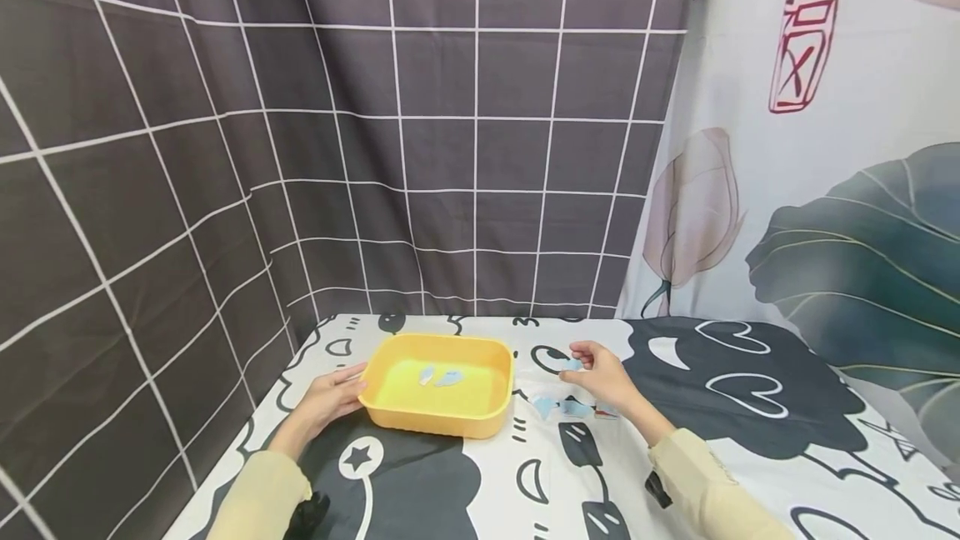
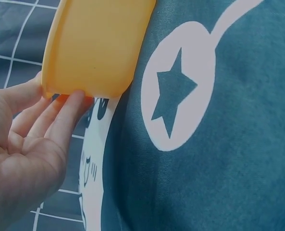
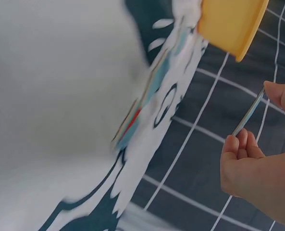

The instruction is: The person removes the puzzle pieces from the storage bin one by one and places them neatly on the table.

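Only the head view shows pieces [image 1: 450, 378] inside the tray [image 1: 427, 421]; left hand [image 1: 328, 398] holds it, right [image 1: 602, 377] pinches another [image 3: 249, 113].

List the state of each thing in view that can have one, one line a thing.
Yellow bin: upright, open-topped
Tablecloth: spread out
Two pieces in the bin: loose, apart
Pieces beside the bin: lying on the tablecloth
Held piece: raised off the tablecloth, pinched
Left hand: holding the bin's edge
Right hand: pinching the held piece
Grid curtain: hanging, creased
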`<state>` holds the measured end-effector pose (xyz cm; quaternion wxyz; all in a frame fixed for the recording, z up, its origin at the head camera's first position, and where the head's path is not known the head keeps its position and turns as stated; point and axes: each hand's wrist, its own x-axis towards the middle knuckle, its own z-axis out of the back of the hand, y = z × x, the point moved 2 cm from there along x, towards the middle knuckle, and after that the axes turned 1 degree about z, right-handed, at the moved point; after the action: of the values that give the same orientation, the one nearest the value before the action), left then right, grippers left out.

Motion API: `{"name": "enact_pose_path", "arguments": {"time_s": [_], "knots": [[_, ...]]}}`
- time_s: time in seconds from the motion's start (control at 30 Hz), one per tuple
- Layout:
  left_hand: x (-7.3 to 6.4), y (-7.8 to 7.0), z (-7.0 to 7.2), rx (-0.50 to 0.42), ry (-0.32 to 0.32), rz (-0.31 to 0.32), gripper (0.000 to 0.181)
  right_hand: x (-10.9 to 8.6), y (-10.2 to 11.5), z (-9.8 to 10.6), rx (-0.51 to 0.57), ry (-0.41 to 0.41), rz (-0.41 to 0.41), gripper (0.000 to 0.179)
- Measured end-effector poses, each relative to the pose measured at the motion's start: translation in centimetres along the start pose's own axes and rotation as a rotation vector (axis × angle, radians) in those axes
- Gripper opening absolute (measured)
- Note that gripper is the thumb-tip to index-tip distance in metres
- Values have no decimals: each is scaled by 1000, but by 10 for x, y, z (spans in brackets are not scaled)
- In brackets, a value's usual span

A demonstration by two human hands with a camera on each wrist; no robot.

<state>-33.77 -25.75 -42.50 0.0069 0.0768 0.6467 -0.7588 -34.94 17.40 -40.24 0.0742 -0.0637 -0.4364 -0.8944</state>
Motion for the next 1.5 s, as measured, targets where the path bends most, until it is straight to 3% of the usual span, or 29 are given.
{"name": "enact_pose_path", "arguments": {"time_s": [0.43, 1.07, 1.5], "knots": [[-4, -2, 14, 37, 6, -13, 61, -14, -36, 20, -55, 6, -42, 57], [-1, -3, 2, 42, 19, -17, 57, -26, -67, 37, -183, 84, -72, 54], [1, -1, 2, 44, 29, -16, 58, -28, -73, 41, -171, 105, -88, 56]]}}
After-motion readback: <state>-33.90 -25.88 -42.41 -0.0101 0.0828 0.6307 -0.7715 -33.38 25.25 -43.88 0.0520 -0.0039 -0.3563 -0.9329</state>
